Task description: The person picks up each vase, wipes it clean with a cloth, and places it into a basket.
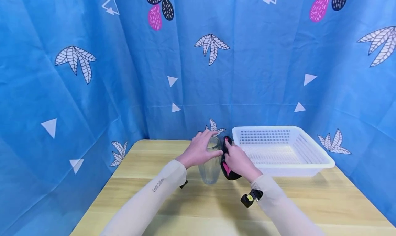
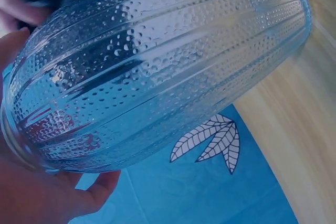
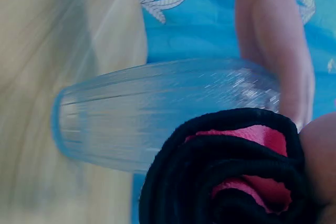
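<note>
A clear ribbed glass vase (image 1: 209, 172) with a dimpled surface (image 2: 173, 61) stands upright on the wooden table. My left hand (image 1: 199, 150) holds it near the rim, thumb across the front and fingers round the far side; the right wrist view shows this hand (image 3: 278, 51) at the vase's top end. Just right of the vase, my right hand (image 1: 239, 160) grips a rolled black cloth with a pink inner side (image 1: 227, 169). Its spiral layers of rolled cloth (image 3: 226, 150) fill the lower part of the right wrist view, partly covering the vase. What kind of cloth it is, I cannot tell.
A white perforated plastic basket (image 1: 315, 165) sits on the table to the right, close beside my right hand. Blue patterned curtain (image 1: 191, 74) hangs behind the table (image 1: 173, 208) and along both sides.
</note>
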Demonstrator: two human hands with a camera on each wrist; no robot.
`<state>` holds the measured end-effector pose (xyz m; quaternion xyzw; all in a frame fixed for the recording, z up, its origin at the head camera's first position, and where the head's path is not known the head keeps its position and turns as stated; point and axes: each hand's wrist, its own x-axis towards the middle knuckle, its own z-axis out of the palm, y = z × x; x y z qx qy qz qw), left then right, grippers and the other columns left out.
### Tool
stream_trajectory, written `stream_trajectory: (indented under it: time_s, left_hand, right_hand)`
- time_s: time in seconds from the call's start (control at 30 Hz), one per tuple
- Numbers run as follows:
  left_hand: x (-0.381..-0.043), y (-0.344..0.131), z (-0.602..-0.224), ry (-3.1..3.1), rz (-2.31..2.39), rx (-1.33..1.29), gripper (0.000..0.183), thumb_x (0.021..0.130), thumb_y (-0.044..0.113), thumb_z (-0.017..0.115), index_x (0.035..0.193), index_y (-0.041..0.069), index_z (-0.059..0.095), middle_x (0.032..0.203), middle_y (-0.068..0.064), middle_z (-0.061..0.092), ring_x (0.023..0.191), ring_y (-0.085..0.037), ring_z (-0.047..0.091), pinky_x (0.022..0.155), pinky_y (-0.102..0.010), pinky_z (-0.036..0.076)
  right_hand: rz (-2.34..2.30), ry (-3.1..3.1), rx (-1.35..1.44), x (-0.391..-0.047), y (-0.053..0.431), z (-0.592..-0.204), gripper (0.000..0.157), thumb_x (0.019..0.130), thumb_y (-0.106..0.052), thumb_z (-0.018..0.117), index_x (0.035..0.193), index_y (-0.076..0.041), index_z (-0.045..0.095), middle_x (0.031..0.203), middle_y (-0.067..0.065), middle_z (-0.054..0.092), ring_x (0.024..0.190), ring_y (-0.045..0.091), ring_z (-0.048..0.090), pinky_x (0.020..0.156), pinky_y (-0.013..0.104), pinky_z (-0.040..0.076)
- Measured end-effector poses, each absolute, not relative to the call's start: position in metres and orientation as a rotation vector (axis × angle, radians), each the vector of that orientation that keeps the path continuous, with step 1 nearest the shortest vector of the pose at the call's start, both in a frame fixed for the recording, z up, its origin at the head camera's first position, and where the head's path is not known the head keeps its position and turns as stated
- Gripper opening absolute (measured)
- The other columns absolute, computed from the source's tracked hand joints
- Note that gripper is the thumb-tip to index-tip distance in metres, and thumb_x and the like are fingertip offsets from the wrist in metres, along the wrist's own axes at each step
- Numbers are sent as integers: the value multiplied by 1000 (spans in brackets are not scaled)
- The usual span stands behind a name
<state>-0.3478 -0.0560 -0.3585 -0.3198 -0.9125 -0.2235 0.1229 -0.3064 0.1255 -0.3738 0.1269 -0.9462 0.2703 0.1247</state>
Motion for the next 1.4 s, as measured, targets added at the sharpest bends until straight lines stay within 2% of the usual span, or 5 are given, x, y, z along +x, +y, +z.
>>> stream_trajectory:
  time_s: [0.17, 0.53, 0.83, 1.17, 1.4]
  left_hand:
    - [-346, -66, -361, -2671, -705, -911, 76, 89, 53, 68, 153, 22, 40, 142, -1, 49, 131, -24, 45, 108, -47, 41]
    - [-341, -71, -363, -2712, -726, -840, 82, 86, 57, 68, 152, 20, 38, 117, -2, 37, 100, -19, 43, 77, -33, 45]
    - [-335, -61, -361, -2711, -636, -848, 79, 86, 57, 71, 151, 24, 43, 119, -1, 46, 104, -20, 47, 90, -41, 44]
    - [-339, -56, -361, -2688, -590, -883, 79, 83, 46, 70, 153, 25, 40, 133, 0, 47, 121, -24, 46, 97, -46, 43]
    - [-346, -57, -360, -2659, -588, -914, 78, 82, 48, 71, 150, 24, 43, 130, 2, 49, 119, -23, 48, 97, -46, 44]
  right_hand:
    - [867, -2811, 400, -316, 119, -402, 54, 92, -2, 55, 143, 14, 45, 105, 29, 69, 80, 26, 65, 76, 46, 53]
    - [851, -2956, 430, -318, 116, -445, 35, 91, -9, 57, 121, 7, 66, 109, 24, 70, 92, 33, 69, 83, 51, 53]
    - [1143, -2857, 312, -310, 126, -433, 28, 93, -4, 52, 113, 3, 70, 90, 13, 67, 79, 21, 61, 76, 40, 51]
    - [1046, -2721, 362, -303, 138, -381, 54, 96, -5, 48, 149, 4, 43, 119, 30, 66, 72, 22, 60, 72, 38, 49]
    - [1032, -2626, 369, -306, 135, -375, 59, 96, -3, 49, 153, 2, 35, 133, 32, 58, 112, 36, 62, 95, 51, 49]
